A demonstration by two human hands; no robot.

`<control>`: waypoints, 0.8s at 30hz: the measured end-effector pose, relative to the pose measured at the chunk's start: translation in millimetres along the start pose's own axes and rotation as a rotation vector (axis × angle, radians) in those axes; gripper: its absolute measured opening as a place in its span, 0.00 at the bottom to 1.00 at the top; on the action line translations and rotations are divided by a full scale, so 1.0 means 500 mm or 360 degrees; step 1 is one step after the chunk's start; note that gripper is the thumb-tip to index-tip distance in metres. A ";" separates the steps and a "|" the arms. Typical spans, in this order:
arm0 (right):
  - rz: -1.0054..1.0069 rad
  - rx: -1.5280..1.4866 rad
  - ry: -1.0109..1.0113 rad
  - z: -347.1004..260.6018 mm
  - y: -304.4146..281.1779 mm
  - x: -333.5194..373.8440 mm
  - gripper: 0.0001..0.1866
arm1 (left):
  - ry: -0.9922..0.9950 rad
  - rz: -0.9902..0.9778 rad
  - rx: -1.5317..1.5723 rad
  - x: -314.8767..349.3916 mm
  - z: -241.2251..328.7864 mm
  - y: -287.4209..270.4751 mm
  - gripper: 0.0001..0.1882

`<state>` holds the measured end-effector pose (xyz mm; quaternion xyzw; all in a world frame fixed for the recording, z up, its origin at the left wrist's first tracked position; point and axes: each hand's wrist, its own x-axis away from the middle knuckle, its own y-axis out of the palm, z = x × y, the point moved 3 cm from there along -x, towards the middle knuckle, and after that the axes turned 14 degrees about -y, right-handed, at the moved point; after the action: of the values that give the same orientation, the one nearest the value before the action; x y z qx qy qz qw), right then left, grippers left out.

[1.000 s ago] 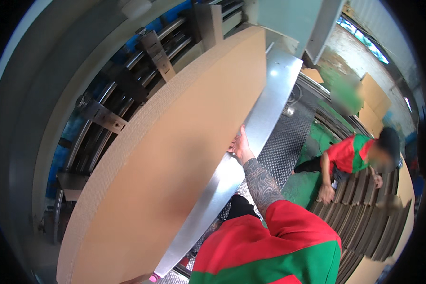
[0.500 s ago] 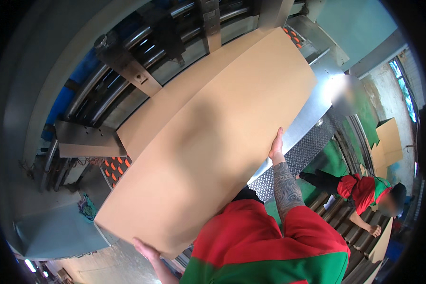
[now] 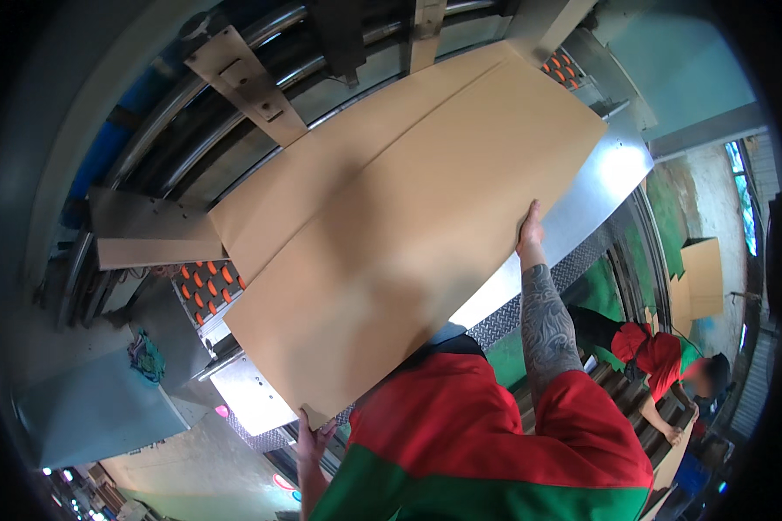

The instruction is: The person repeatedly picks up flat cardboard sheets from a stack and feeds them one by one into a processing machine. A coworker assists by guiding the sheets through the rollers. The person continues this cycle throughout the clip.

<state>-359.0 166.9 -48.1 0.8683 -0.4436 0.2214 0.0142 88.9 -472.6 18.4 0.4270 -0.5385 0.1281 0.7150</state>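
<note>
A large brown cardboard sheet [image 3: 426, 234] lies slanted across the middle. My left hand [image 3: 311, 438] grips its near left corner, with the thumb on top and the fingers partly hidden under the board. On the right edge is my right hand [image 3: 531, 230], its thumb side showing at the rim and the other fingers hidden by the board. A long straight line crosses the board, and a flat brown cardboard strip [image 3: 295, 191] shows beyond it. Whether that strip is a second sheet or a folded panel, I cannot tell. Shadows fall across the cardboard.
Metal rollers [image 3: 200, 130] and a bracket [image 3: 248, 87] stand at the far side. Orange roller wheels [image 3: 204, 291] show beside the board, next to a steel guide plate [image 3: 152, 227]. A shiny metal table [image 3: 595, 187] borders it on the right. Another person [image 3: 660, 360] handles cardboard at lower right.
The near cardboard has come down flatter, and its left end has shifted right and away from me. My left hand has moved right with the corner; my right hand has moved slightly forward.
</note>
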 end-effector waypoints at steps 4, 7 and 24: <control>-0.0116 0.0032 0.0060 -0.014 0.049 -0.036 0.56 | 0.0509 0.0428 0.0476 -0.048 0.021 0.055 0.32; -0.0470 0.0189 0.0161 -0.049 0.100 -0.067 0.55 | 0.0668 0.0426 0.0542 -0.107 0.138 0.102 0.34; -0.0900 0.0226 0.0180 -0.104 0.340 -0.107 0.39 | 0.1020 0.0556 0.0342 -0.324 0.564 0.195 0.24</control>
<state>-537.8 116.4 -51.6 0.9426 -0.1662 0.2871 0.0392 -222.8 -579.9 -62.4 0.3396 -0.3357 0.4309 0.7657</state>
